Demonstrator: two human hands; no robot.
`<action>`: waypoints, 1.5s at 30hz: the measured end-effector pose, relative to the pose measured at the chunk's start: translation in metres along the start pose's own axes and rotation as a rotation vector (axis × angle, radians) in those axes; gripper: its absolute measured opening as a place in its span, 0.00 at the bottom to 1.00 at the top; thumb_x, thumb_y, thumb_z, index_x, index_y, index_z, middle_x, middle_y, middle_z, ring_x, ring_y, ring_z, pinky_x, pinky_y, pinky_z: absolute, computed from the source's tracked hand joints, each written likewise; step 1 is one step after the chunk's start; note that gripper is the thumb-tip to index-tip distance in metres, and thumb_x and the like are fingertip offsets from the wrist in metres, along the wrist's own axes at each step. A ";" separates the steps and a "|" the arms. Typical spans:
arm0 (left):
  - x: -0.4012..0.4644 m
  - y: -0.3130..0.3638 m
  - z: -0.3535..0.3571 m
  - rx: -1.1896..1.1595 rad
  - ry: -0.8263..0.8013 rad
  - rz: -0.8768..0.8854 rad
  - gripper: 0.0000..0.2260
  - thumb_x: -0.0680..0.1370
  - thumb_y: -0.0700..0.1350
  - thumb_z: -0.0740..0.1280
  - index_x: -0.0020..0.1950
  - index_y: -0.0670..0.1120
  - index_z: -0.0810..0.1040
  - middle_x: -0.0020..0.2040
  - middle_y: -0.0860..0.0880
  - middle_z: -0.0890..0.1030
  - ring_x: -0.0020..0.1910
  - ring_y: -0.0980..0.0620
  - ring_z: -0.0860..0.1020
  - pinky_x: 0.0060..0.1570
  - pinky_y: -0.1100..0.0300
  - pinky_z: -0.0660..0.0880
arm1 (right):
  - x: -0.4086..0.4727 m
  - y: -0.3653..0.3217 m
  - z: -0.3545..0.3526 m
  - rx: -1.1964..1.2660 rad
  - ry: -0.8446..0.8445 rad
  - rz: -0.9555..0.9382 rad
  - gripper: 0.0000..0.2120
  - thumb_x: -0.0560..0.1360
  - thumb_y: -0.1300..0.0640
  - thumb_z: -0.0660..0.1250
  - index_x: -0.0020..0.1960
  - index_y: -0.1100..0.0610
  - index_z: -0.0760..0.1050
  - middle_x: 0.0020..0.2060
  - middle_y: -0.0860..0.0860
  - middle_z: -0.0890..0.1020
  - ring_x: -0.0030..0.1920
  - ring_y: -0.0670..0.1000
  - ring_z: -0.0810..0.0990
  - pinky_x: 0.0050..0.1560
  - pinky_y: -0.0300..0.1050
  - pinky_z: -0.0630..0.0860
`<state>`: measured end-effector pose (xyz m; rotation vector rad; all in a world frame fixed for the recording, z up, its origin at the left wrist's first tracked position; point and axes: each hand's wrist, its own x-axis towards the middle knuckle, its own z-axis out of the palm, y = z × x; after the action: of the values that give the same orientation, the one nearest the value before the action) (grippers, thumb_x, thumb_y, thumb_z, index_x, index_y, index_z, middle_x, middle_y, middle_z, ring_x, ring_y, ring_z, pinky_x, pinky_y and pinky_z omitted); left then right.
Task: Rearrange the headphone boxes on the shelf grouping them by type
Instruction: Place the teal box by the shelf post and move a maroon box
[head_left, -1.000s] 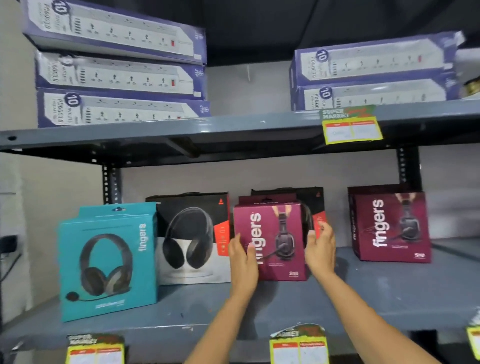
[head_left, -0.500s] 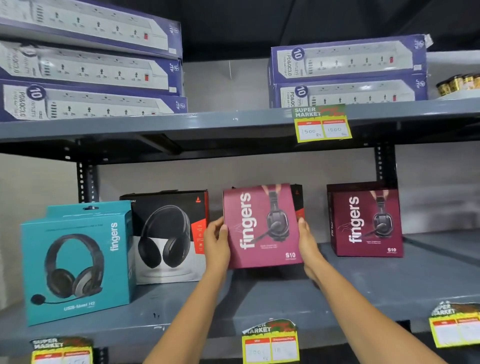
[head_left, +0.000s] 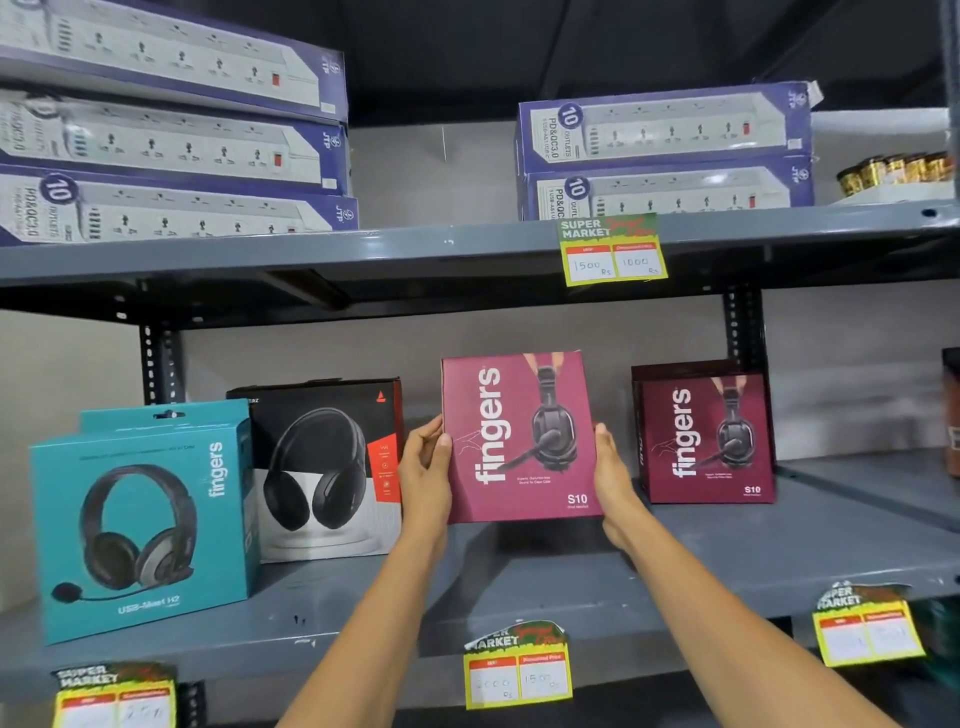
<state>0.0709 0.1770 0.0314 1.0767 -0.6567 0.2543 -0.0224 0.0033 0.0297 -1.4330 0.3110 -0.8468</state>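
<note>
I hold a maroon "fingers" S10 headphone box (head_left: 519, 436) lifted off the grey shelf (head_left: 727, 551), upright and facing me. My left hand (head_left: 428, 467) grips its left edge and my right hand (head_left: 610, 473) grips its right edge. A second maroon S10 box (head_left: 706, 436) stands on the shelf to the right, apart from the held one. A black-and-white headphone box (head_left: 322, 467) with a red corner stands to the left. A teal "fingers" box (head_left: 140, 525) stands at the far left, with another teal box behind it.
The upper shelf (head_left: 415, 249) carries stacked blue power-strip boxes (head_left: 171, 145) at left and two more power-strip boxes (head_left: 665, 150) at right, beside small gold items (head_left: 893, 171). Yellow price tags (head_left: 519, 670) hang from the shelf edges. A dark box edge (head_left: 953, 415) shows at far right.
Both hands have lifted the maroon box off the shelf and brought it toward me. The black box that stood behind it is no longer in view.
</note>
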 end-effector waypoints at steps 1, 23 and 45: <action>0.000 0.000 0.000 -0.002 -0.001 0.000 0.09 0.81 0.43 0.62 0.53 0.58 0.76 0.61 0.50 0.80 0.59 0.52 0.79 0.52 0.63 0.76 | 0.000 -0.001 0.000 -0.003 0.000 -0.004 0.28 0.80 0.38 0.45 0.78 0.45 0.50 0.78 0.51 0.57 0.76 0.56 0.58 0.73 0.58 0.56; -0.047 -0.035 0.136 0.074 -0.349 -0.068 0.22 0.80 0.33 0.58 0.71 0.50 0.66 0.67 0.48 0.74 0.61 0.59 0.77 0.54 0.60 0.80 | 0.032 -0.001 -0.159 -0.343 0.283 -0.294 0.26 0.81 0.44 0.50 0.74 0.57 0.65 0.73 0.56 0.70 0.73 0.56 0.66 0.72 0.52 0.61; -0.084 -0.023 0.048 1.196 -0.718 -0.159 0.23 0.79 0.56 0.62 0.73 0.52 0.66 0.73 0.54 0.71 0.70 0.56 0.71 0.67 0.62 0.65 | 0.028 -0.007 -0.178 -0.266 0.588 -0.832 0.15 0.80 0.50 0.56 0.65 0.54 0.68 0.53 0.49 0.73 0.54 0.49 0.73 0.54 0.40 0.70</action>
<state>-0.0008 0.1343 -0.0220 2.4193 -1.0833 0.0950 -0.1226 -0.1462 0.0165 -1.5408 0.2665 -1.9787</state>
